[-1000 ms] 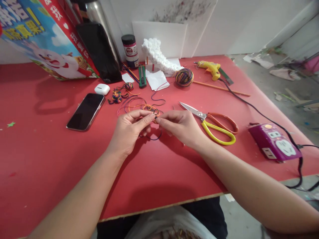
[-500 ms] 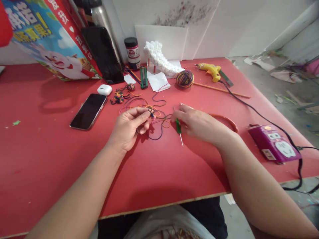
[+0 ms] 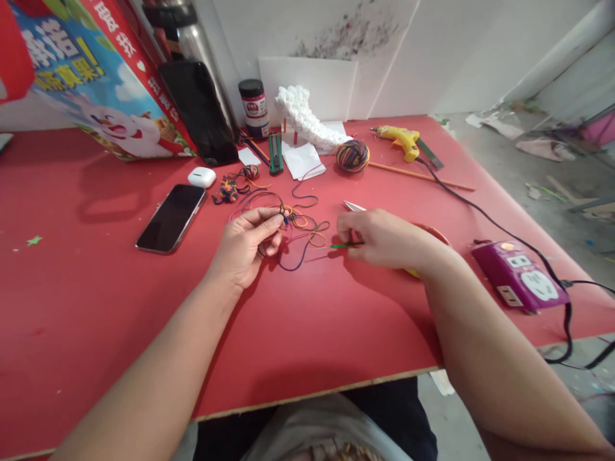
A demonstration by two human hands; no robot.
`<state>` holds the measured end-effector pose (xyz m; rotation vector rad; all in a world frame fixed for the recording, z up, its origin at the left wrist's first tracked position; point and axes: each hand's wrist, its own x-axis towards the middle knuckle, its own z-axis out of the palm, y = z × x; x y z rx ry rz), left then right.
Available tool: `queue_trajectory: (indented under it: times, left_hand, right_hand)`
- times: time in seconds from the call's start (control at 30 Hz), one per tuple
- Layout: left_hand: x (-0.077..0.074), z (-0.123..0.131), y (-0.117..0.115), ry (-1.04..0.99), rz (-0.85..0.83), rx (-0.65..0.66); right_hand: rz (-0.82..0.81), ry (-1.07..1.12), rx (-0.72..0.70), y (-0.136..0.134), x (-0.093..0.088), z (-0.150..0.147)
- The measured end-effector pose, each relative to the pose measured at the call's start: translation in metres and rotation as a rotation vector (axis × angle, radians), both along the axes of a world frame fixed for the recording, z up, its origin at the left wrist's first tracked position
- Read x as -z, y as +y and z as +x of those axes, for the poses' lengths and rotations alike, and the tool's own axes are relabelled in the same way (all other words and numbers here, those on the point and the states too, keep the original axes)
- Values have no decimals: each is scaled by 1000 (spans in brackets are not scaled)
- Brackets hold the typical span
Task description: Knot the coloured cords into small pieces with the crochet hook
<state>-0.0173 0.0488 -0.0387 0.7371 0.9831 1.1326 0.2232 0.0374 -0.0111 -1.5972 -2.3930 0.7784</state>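
My left hand (image 3: 247,246) pinches a small knot of multicoloured cord (image 3: 298,221) between thumb and forefinger, just above the red table (image 3: 96,307). Loose cord loops trail from it toward my right hand. My right hand (image 3: 379,238) is closed on a thin green-handled needle tool (image 3: 342,246), held level with its metal tip pointing left toward the cord. Scissors (image 3: 354,206) lie under my right hand; only the blade tip and a bit of orange and yellow handle show.
A phone (image 3: 171,217) and a white earbud case (image 3: 202,177) lie left. Cord balls (image 3: 229,187), a yarn ball (image 3: 352,155), a white foam piece (image 3: 307,118), a jar (image 3: 254,107) and a yellow glue gun (image 3: 400,138) sit behind. A purple power strip (image 3: 521,275) with black cable sits right.
My right hand let go of the cord, moved right over the scissors, picked up the green needle tool and turned it from upright to level. My left hand kept its pinch.
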Motion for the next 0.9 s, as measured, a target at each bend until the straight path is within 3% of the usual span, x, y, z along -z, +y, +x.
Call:
queue_trajectory:
  times: [0.13, 0.27, 0.37, 0.63, 0.9]
  left_hand:
    - [-2, 0, -5, -49, 16, 63]
    - [-7, 1, -12, -138, 2, 183]
    - [-9, 1, -14, -172, 1, 229]
    - [-12, 1, -12, -118, 64, 157]
    - [-11, -2, -7, -115, 34, 108]
  right_hand:
    - [-226, 583, 15, -5, -4, -4]
    - [-627, 835, -24, -10, -4, -21]
    - [-757, 912, -8, -12, -2, -30]
    - [-853, 1013, -62, -9, 10, -32]
    - [-1085, 1052, -70, -8, 25, -42]
